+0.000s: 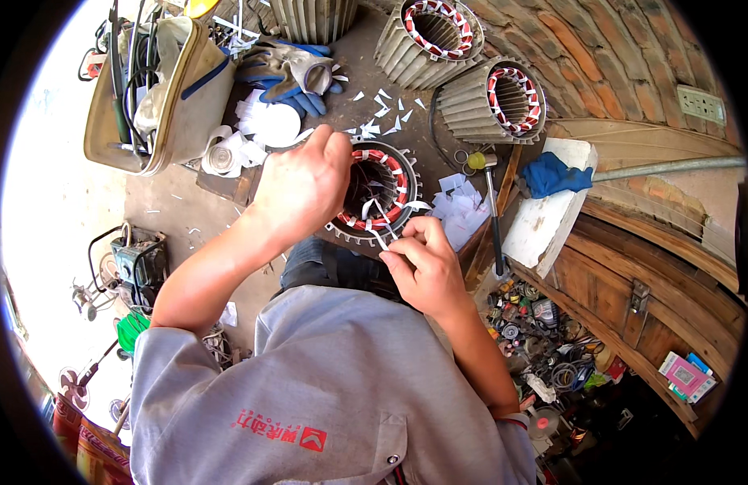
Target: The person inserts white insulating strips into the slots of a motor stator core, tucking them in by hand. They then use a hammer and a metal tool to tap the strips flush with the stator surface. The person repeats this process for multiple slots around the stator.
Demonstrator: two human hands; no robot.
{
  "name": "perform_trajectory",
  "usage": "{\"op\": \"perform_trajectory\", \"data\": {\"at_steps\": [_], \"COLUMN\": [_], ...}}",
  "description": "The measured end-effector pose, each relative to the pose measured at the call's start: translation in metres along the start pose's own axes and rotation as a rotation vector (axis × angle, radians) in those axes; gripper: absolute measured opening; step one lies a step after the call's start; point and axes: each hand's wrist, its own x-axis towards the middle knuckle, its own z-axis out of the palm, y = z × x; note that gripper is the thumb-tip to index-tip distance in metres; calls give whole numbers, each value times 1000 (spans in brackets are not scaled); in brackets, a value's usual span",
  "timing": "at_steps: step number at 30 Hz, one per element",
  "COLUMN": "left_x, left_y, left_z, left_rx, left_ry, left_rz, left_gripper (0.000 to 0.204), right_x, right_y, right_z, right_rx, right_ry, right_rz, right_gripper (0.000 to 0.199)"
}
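Presently, one stator (404, 190) is set bore-up in front of the body, between two hands. By the fingers of the right hand (426, 271), a white strip (380, 240) is pinched at the near rim; those of the left hand (309, 174) are clenched over the left rim, though whether anything is held in them cannot be told. The strip could be bent or torn if it were pulled askew against the rim, and the red winding could be nicked if it were pressed hard there. Loose slips (463, 212) could be scattered by a brushed wrist, and the long tool (494, 218), laid by the right edge, could be nudged off the surface (360, 61). Beyond, two housings (471, 111) with red windings and one finned housing (313, 18), seen only from its side, are counted, along with one bucket (202, 113), one white roll (221, 159), one blue cloth (556, 175) and one white block (544, 222); the gloves (285, 69) are bunched too closely, and the slips strewn too thickly, to be numbered
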Motion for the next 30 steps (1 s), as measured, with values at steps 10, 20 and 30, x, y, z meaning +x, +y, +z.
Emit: {"op": "perform_trajectory", "data": {"at_steps": [10, 20, 30], "left_x": [-79, -84, -74], "left_y": [26, 39, 51], "left_z": [9, 41, 32], "left_rx": [-753, -706, -725], "left_ry": [-127, 44, -128], "left_rz": [-61, -94, -414], "left_gripper": [5, 8, 14], "right_x": [-12, -11, -15], "right_y": [9, 19, 3], "right_z": [20, 23, 35], "right_rx": [929, 580, 331], "right_ry": [28, -32, 143], "right_rz": [591, 275, 195], "right_gripper": [20, 20, 15]}}
